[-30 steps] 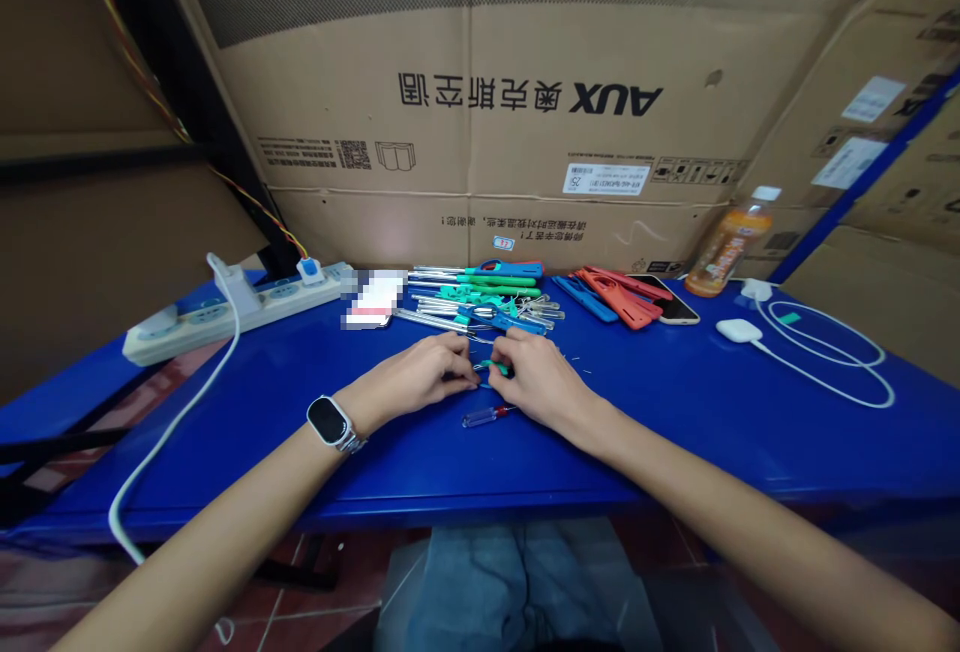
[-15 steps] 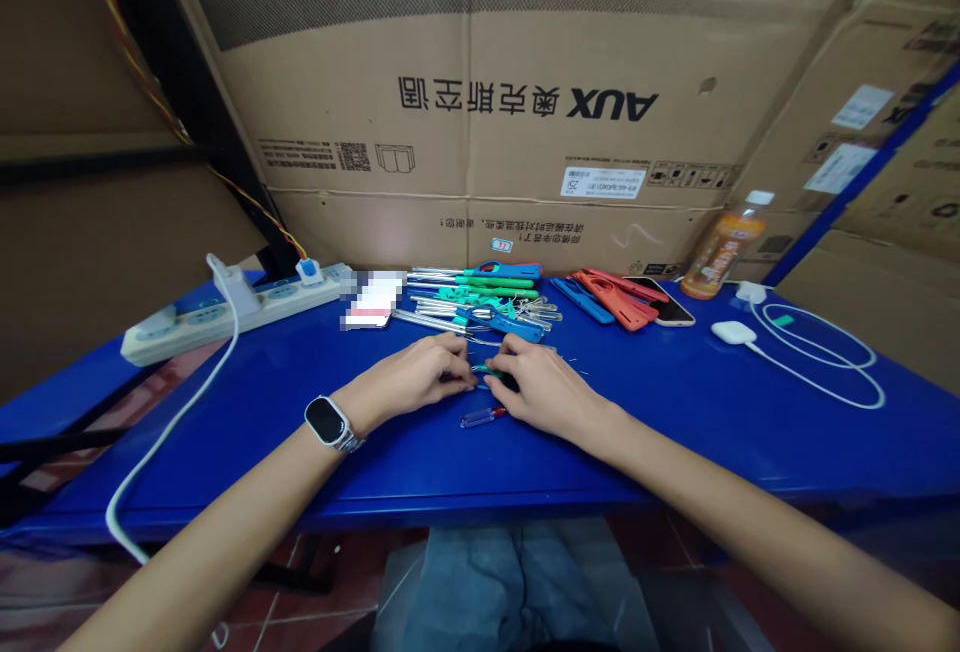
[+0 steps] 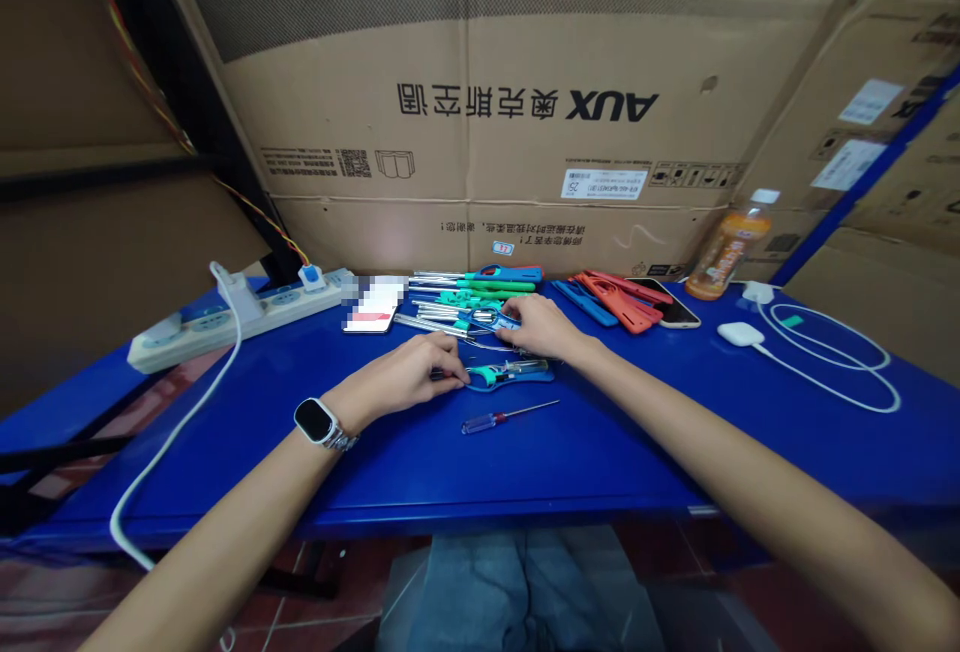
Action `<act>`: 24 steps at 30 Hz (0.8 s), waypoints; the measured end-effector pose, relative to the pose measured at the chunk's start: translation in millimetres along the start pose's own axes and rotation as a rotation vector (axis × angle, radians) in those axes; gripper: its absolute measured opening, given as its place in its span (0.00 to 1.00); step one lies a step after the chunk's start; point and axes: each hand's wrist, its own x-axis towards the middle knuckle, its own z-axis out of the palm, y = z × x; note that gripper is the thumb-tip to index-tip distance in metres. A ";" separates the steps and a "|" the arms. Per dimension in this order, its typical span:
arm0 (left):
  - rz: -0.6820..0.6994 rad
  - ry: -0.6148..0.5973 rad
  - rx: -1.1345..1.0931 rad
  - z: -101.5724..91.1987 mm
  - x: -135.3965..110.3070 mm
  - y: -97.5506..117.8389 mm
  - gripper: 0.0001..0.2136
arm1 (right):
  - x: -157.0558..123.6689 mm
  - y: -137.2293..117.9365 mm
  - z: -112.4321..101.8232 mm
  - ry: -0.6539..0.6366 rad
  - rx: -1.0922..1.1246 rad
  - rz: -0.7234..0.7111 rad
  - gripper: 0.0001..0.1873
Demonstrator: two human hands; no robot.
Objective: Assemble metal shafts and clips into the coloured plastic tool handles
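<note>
A blue stick-lighter casing half point(image 3: 491, 387) with a green trigger and a clear fuel tank point(image 3: 529, 366) in it lies on the blue table. Its left end is pinched between thumb and fingers of my left hand point(image 3: 427, 369). My right hand point(image 3: 544, 325) is over the parts pile, fingers curled down against a blue lighter piece point(image 3: 486, 316); what lies between the fingertips is partly hidden. In front of the casing is a screwdriver point(image 3: 484, 422) with a clear purple handle, its shaft pointing right. Metal lighter tubes point(image 3: 431, 324) and green triggers point(image 3: 457, 298) lie in the pile.
Red lighter casings point(image 3: 619, 304) and a blue casing point(image 3: 585, 302) lie right of the pile, beside a phone point(image 3: 679, 310). An orange drink bottle point(image 3: 727, 247) and a white charger cable point(image 3: 847, 392) are farther right. At left are a power strip point(image 3: 255, 317) and another phone point(image 3: 367, 322).
My right hand has left the casing and moved up and back to the parts pile. The casing and the screwdriver's shaft are now uncovered. My left hand stays at the casing's left end.
</note>
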 end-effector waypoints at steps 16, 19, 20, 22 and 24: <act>-0.130 0.490 -0.102 -10.4 3.3 2.5 0.13 | -47.9 0.0 -16.0 0.091 0.412 -0.275 0.12; -0.163 0.490 -0.099 -9.5 3.1 0.1 0.14 | -51.4 -2.7 -16.1 0.037 0.365 -0.290 0.17; -0.170 0.488 -0.094 -9.3 3.0 -0.4 0.15 | -52.2 -3.4 -16.6 0.016 0.355 -0.296 0.18; -0.185 0.481 -0.083 -9.5 2.9 -0.9 0.15 | -53.6 -4.1 -17.5 0.000 0.338 -0.323 0.18; -0.197 0.472 -0.072 -10.2 2.7 -1.0 0.16 | -54.5 -3.6 -18.0 -0.001 0.330 -0.351 0.17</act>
